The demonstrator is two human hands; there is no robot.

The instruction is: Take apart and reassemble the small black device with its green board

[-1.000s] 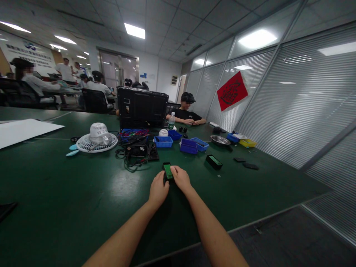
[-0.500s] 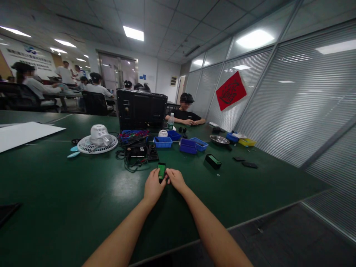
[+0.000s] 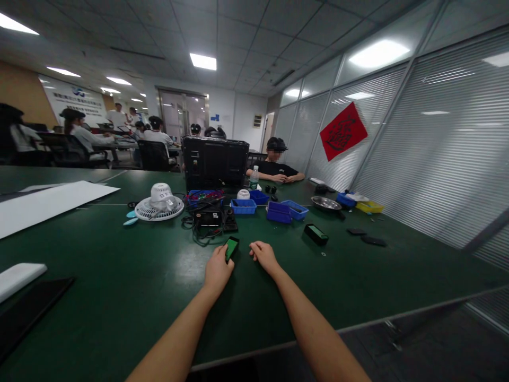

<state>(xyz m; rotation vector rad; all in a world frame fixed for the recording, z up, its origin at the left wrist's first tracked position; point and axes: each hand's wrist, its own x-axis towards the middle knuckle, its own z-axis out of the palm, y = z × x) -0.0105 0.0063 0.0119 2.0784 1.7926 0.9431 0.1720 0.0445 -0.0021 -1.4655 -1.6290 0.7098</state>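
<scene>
Over the green table (image 3: 159, 305), the person's left hand (image 3: 217, 270) holds a small black case (image 3: 237, 247) with a green board (image 3: 230, 247) inside. Half a second ago, the right hand (image 3: 265, 256) was right beside the case. Now it has moved away, so only the left hand has hold of the case. The right fingers are curled, and it is hard to tell if they pinch something tiny. Another black case (image 3: 313, 237) sits off to the right, near a little ring (image 3: 323, 254).
</scene>
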